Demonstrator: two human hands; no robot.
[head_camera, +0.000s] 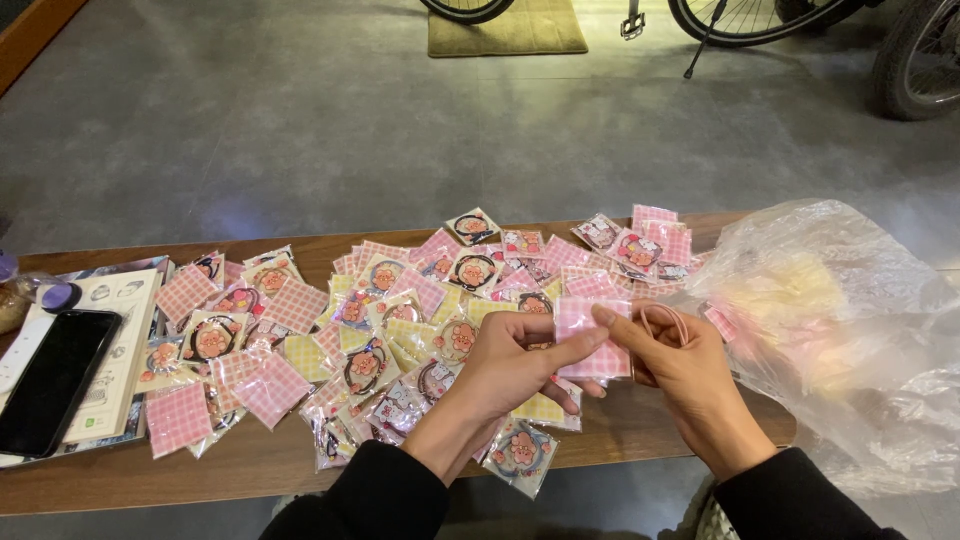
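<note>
Both hands over near edge of surface (640, 440). Left hand (515, 365) pinches pink checked pouch (590, 335) by its edge; right hand (680, 365) pinches pouch top, thin pink ring (665, 318) hooked on fingers. Pouch looks light, floppy, slick film: grip edges. Packet pile (400, 320) left, plastic bag (840, 320) right.

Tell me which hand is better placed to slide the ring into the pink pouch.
Right, probably. The right hand already pinches the ring beside the pouch top, while the left hand grips the pouch and steadies it.
</note>
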